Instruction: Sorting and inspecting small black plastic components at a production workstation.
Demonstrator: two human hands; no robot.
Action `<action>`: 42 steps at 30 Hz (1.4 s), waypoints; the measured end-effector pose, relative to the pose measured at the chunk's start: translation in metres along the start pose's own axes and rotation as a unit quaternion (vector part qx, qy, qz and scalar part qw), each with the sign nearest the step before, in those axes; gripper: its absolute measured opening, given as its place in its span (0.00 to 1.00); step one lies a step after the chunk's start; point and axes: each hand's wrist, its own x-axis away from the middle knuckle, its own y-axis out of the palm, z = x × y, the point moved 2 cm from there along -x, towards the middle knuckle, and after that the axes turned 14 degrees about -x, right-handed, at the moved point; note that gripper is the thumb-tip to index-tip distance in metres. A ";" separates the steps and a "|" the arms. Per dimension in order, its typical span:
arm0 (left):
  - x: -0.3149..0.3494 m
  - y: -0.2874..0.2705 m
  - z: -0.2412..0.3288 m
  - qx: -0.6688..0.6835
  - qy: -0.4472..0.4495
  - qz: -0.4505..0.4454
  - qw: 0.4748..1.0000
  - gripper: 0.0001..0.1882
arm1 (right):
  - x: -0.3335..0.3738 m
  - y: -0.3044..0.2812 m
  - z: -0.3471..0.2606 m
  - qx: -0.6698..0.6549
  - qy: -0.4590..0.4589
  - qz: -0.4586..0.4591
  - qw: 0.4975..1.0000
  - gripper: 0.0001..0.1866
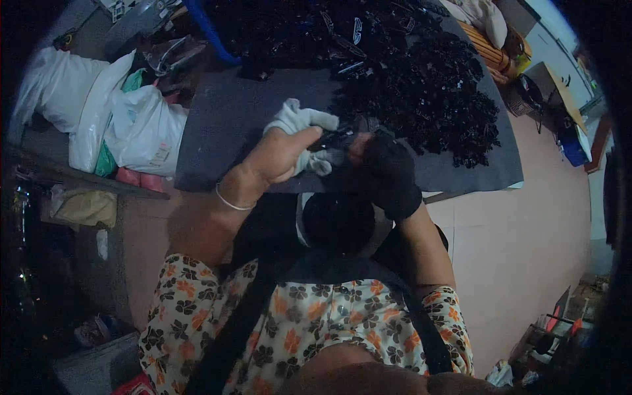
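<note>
My left hand (289,141), in a whitish glove that leaves the thumb bare, is closed over the near edge of the table. Between its thumb and fingers is a small black part (336,139), too dark to make out in detail. Close against it on the right is my right hand (392,171), in a black glove with a bare fingertip showing. Its fingers are curled together; what they grip is lost in the dark. Just beyond both hands, a large heap of small black parts (441,99) covers the far and right side of the grey tabletop (224,112).
Below the table edge, a pale-rimmed round container (301,220) with a dark inside stands close to my body. White sacks (141,128) fill a shelf at the left. A blue edge (214,33) borders the heap. At the right are a basket (523,95) and a cardboard piece (559,99).
</note>
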 end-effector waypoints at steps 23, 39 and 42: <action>0.026 0.023 0.010 -0.364 0.051 0.019 0.930 0.14 | 0.003 0.003 0.002 0.026 -0.069 -0.024 0.997 0.10; 0.046 0.033 0.028 -0.525 0.300 0.030 0.796 0.11 | 0.004 0.000 -0.011 -0.255 0.199 -0.086 0.942 0.13; 0.045 0.030 0.022 -0.499 0.253 -0.004 0.829 0.13 | 0.001 -0.006 -0.013 -0.188 0.217 -0.128 0.949 0.14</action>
